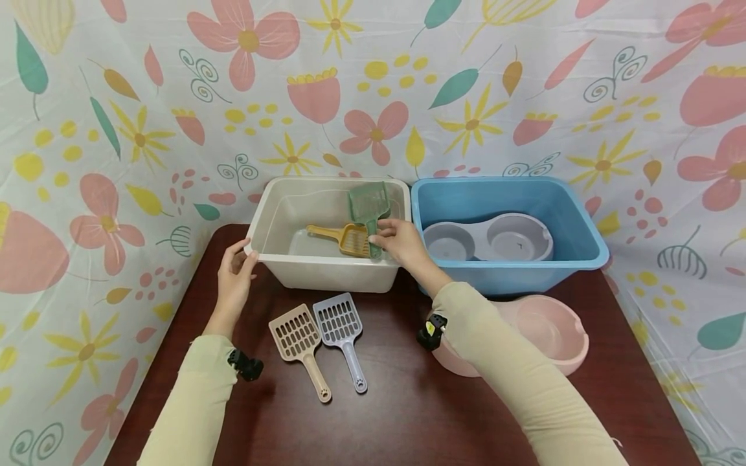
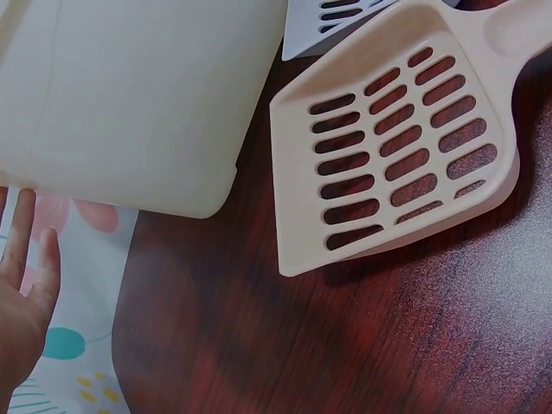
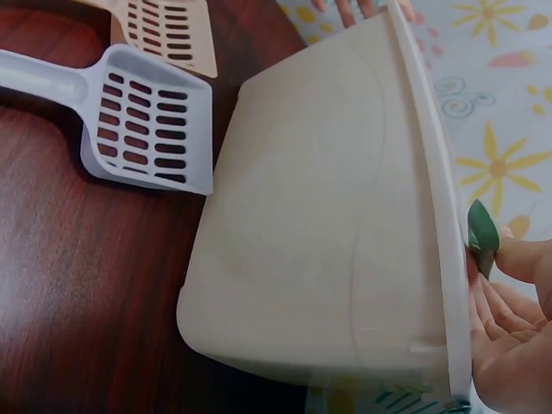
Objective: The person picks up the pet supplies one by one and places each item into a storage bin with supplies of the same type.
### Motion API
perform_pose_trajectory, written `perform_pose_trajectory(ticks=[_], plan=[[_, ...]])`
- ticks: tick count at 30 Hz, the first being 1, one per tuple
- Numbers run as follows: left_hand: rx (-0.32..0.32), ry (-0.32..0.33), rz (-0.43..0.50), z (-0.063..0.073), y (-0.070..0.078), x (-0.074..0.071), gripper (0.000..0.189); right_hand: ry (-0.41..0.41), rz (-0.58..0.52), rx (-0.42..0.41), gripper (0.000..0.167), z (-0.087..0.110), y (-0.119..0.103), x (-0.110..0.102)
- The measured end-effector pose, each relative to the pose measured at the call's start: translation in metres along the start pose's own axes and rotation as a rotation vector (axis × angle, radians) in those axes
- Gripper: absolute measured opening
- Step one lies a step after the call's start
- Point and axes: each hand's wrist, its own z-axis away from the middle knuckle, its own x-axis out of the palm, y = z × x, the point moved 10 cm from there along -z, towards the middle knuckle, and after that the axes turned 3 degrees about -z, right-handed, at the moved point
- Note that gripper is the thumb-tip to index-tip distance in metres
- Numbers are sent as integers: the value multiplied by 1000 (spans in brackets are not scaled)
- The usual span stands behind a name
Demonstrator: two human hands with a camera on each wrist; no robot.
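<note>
My right hand [image 1: 402,243] pinches the handle of a green litter scoop [image 1: 368,204] over the front rim of a cream litter box [image 1: 326,275]. The scoop's head leans into the box; in the right wrist view only the green handle end [image 3: 483,231] shows beside the rim. A yellow-orange litter scoop [image 1: 332,232] lies inside the box, partly behind the green one. At the box's front left corner my left hand [image 1: 232,285] holds the rim, fingers on either side of it. In the left wrist view that hand [image 2: 26,302] shows only partly.
Beige [image 1: 296,333] and lavender [image 1: 339,320] slotted scoops lie on the dark table [image 1: 396,401] before the box. On the right, a blue litter box [image 1: 507,275] holds a grey double bowl [image 1: 478,233]. A pink double bowl [image 1: 574,353] is partly behind my right sleeve.
</note>
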Motion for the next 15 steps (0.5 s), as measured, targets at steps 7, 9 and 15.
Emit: perform_pose_trajectory(ticks=[7, 9, 15], plan=[[-16, 0, -11, 1, -1, -1, 46, 3, 8, -9, 51, 2, 1, 2], [-20, 1, -15, 1, -1, -1, 46, 8, 1, -18, 50, 2, 1, 2], [-15, 1, -10, 1, 0, 0, 46, 33, -30, -61, 48, 4, -2, -1]])
